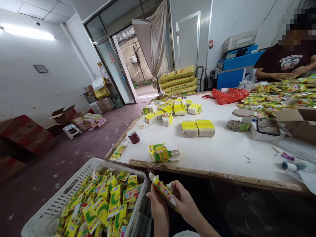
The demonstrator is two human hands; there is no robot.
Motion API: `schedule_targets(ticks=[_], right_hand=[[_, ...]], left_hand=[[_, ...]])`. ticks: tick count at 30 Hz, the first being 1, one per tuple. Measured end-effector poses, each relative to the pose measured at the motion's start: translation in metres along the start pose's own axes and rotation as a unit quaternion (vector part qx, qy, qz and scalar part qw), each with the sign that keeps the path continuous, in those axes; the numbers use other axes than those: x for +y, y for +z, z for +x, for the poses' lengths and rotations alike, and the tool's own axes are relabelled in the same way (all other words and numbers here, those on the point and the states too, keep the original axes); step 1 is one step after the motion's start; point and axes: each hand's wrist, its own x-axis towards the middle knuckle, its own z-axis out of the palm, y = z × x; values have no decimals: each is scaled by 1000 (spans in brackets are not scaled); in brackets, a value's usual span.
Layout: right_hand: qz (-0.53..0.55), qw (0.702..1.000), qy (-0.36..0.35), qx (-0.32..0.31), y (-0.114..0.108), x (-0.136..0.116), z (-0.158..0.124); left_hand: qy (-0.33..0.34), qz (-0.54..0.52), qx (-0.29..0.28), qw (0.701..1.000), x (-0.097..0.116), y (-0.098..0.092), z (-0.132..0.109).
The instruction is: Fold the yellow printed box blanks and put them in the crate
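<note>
Below the table's near edge, my left hand (158, 207) and my right hand (181, 200) both close on one small tube (160, 186) with a white cap and a yellow, red and green label. It points up and to the left. A white slatted crate (74, 184) full of small yellow-green boxes sits just left of my hands. A flat pile of yellow-green carton blanks (163, 153) lies on the white table (222, 148) just above my hands.
Bundles of yellow-white blanks (198, 127) and more (170, 110) lie farther back. A person in a dark shirt (283, 62) works at the far right by a heap of packets (278, 93). A red bag (229, 95), jar (240, 120), phone (268, 126) and cardboard box (298, 123) stand there.
</note>
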Motion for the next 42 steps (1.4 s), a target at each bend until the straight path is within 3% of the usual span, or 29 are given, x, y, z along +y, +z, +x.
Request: schedule_targets(ticks=[3, 7, 12, 16, 18, 20, 22, 25, 28, 32, 35, 37, 42], right_hand=[[-54, 998, -20, 25, -6, -8, 2], [-106, 993, -38, 41, -17, -12, 5], [-275, 954, -112, 46, -44, -17, 10], [-377, 911, -165, -21, -43, -17, 7], [-386, 899, -195, -59, -36, -15, 3], [-367, 904, -210, -58, -30, -10, -1], [-317, 928, -194, 10, -27, -4, -1], [-172, 970, -119, 121, -23, 2, 4], [27, 997, 20, 71, -16, 5, 9], [200, 968, 151, -18, -8, 1, 6], [224, 959, 166, -45, -10, -9, 3], [203, 965, 157, -49, -13, -15, 3], [11, 993, 114, 42, -25, -13, 13]], left_hand=[[0, 17, 2, 1000, 6, 4, 0], [26, 82, -44, 995, 14, -8, 8], [134, 159, -84, 975, 46, -33, 24], [159, 332, -164, 915, 67, -39, 18], [109, 412, -230, 875, 67, -33, 9], [59, 433, -282, 854, 64, -24, 2], [49, 426, -273, 861, 59, -18, -2], [82, 426, -205, 877, 52, -14, -5], [104, 426, -190, 878, 45, -15, -6], [134, 431, -200, 870, 39, -16, -9], [163, 447, -223, 851, 36, -16, -11], [218, 475, -214, 826, 32, -17, -9], [375, 557, -178, 719, 21, -30, 3]])
